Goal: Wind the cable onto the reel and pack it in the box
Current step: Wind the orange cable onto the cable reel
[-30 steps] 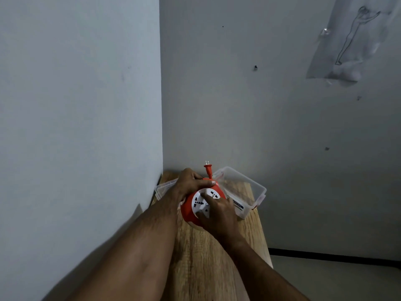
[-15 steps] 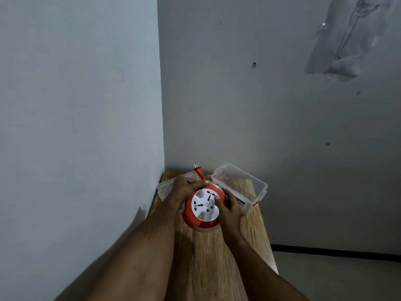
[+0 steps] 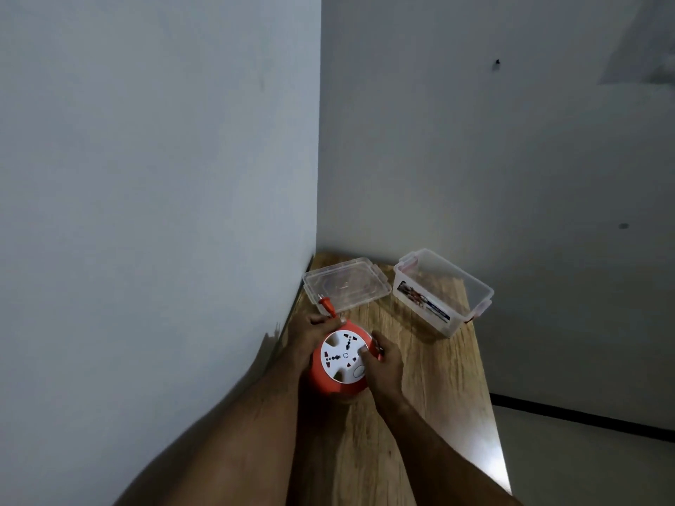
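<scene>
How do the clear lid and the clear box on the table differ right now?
The lid lies flat and shallow near the left wall; the box stands taller and deeper, further right. The box carries a printed label on its side; the lid shows none. The orange plug overlaps the lid's near edge in view; nothing overlaps the box. Both are clear plastic, apart, on the wooden table.

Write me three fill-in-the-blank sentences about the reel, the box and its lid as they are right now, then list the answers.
1. Both hands, the left hand and the right hand, hold the orange ____.
2. The clear box stands on the table with nothing ____ it.
3. The lid lies to the ____ of the box.
4. The orange plug sticks out past the ____ hand.

Answers: reel; inside; left; left
</scene>
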A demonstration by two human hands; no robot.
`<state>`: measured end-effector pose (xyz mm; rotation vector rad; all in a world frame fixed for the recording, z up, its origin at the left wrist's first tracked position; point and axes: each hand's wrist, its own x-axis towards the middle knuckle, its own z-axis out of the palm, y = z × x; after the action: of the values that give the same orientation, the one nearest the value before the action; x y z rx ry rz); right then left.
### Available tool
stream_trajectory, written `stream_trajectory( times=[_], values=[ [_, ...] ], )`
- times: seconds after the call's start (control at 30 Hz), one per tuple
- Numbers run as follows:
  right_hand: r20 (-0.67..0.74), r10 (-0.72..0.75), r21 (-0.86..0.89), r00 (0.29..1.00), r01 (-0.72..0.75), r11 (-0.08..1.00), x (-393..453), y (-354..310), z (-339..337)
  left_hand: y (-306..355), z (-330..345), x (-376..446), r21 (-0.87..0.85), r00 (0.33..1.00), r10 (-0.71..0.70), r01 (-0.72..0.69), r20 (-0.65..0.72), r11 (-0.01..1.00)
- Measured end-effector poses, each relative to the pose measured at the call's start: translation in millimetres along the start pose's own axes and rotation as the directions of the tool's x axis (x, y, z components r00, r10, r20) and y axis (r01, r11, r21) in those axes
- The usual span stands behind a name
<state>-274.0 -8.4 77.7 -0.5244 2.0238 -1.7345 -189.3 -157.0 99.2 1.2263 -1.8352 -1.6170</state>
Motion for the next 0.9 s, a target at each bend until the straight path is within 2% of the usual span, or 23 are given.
stream_trajectory(
  times=[0.27,0.4,0.53,0.9],
  values=[
    [0.036,0.08,-0.133,0.996,-0.075,0.988,-25.6,36.8,18.6,-47.5,-16.9,-32.5,0.063,0.998,-0.053,0.056,-0.046,0.996],
    [0.034,0.072,-0.241,0.997,-0.062,0.969,-36.8,48.4,26.1,-60.3,-22.2,-50.3,0.138,0.993,-0.082,0.093,-0.082,0.986],
    [0.028,0.071,-0.332,0.997,-0.058,0.942,-45.9,58.3,31.7,-70.0,-23.6,-58.8,0.132,0.99,-0.093,0.107,-0.106,0.986],
    [0.008,0.082,-0.395,0.997,-0.072,0.916,-50.1,63.8,44.6,-74.6,-25.2,-63.4,0.204,0.983,-0.079,0.113,-0.167,0.972]
  ],
)
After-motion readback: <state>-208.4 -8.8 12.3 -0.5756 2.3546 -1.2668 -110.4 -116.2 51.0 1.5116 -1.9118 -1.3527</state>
